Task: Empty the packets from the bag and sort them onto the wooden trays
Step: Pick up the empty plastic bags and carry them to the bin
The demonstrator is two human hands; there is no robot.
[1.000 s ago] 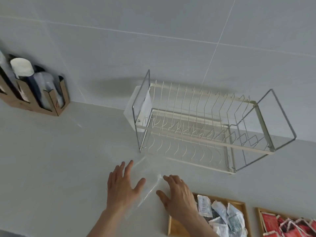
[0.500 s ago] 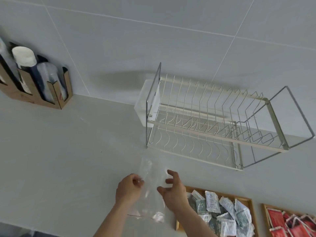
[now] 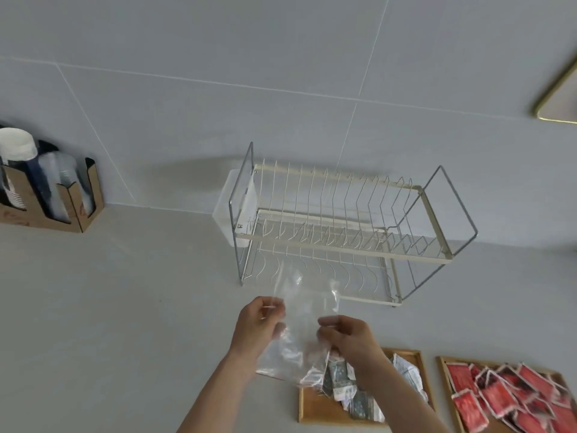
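Note:
A clear plastic bag [image 3: 298,335] hangs in the air between my hands, above the grey counter; nothing shows inside it. My left hand [image 3: 259,326] pinches its left edge and my right hand [image 3: 349,340] pinches its right side. Below my right forearm a wooden tray [image 3: 315,407] holds several white and dark grey packets [image 3: 343,389]. To its right a second wooden tray [image 3: 443,370] holds several red packets [image 3: 505,395], partly cut off by the frame's edge.
A two-tier wire dish rack [image 3: 343,232] stands against the tiled wall just behind the bag. At far left a cardboard holder [image 3: 75,207] carries stacked cups. A gold-rimmed frame [image 3: 559,98] shows on the wall at upper right.
The bag lay flat on the counter under my open hands; both hands have since gripped it and lifted it upright. My view has tilted upward and shifted right.

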